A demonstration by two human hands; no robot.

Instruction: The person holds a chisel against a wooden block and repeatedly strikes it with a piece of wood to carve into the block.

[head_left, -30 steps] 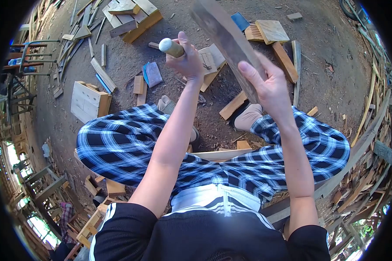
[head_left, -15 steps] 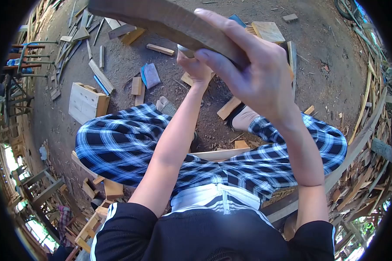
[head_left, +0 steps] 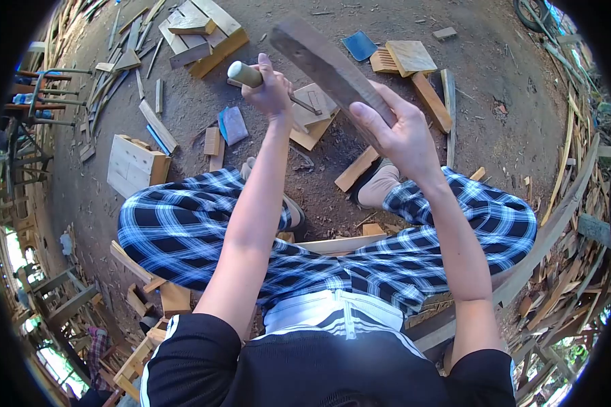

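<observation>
My left hand (head_left: 269, 93) is wrapped around a chisel (head_left: 248, 74), its pale rounded handle end pointing up and left. The thin metal blade (head_left: 305, 104) slants down to the right, its tip over a light wooden block (head_left: 312, 132) on the ground between my feet. In my right hand (head_left: 407, 139) is a thick dark wooden bar (head_left: 329, 64), fingers on one side and thumb on the other. Its far end is raised up and to the left, above and to the right of the chisel handle.
Wooden blocks (head_left: 414, 57) and a blue flat piece (head_left: 360, 46) lie ahead. A slatted wooden stack (head_left: 217, 41) stands front left, with a pale wooden box (head_left: 132, 163) by my left knee. A sandpaper-like sheet (head_left: 235, 127) lies nearby. Scrap wood (head_left: 557, 298) is heaped at right.
The wooden bar and my right hand have dropped away from the camera, uncovering the ground ahead. My left hand with the chisel has shifted left and now shows clearly.
</observation>
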